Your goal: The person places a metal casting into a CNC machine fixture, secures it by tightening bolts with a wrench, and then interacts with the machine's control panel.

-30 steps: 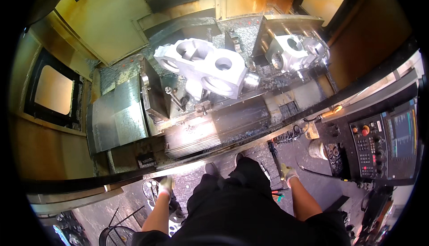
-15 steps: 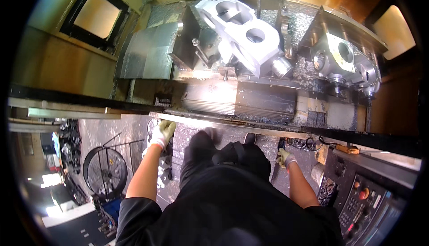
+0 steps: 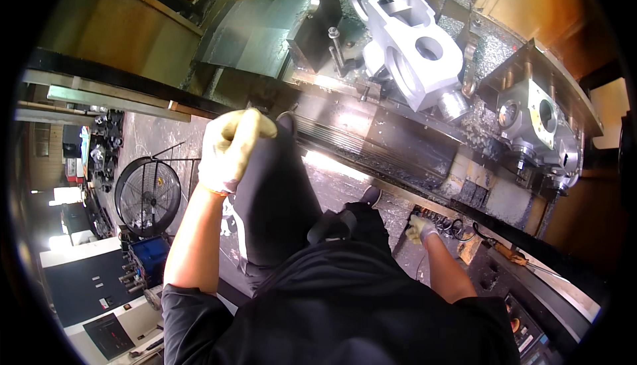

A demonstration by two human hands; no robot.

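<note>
L hand at approx. 9 o'clock, in a pale glove, fingers curled over; grip shows mostly from the back, so can't tell if it's clamped on anything; it's just beside the bent L leg, knee high, w/ the L shoe peeking past at 11; R hand at 4, also gloved, fingers bent; its grip is too small to make out, can't tell if together or round something; nearest it, a coiled black hose, just beyond toward 3; R shoe also at 4 but closer in; machine's front sill runs slantwise from 10 down to 4; past it, a ribbed cover at 1; further out, also 1, a big pale-silver casting w/ several round openings, sitting tilted in the machine, metal chips round abt; upright bolt & dark upright plate at 12; smaller casting btwn 2 and 3, in front of a 2nd plate; tool w/ yellow-brown handle nr 4, control panel lower on the same line, partly cut off by the sleeve; round floor fan nr 9, well apart from L hand; blue unit and dark-fronted cabinet at 8.
</note>
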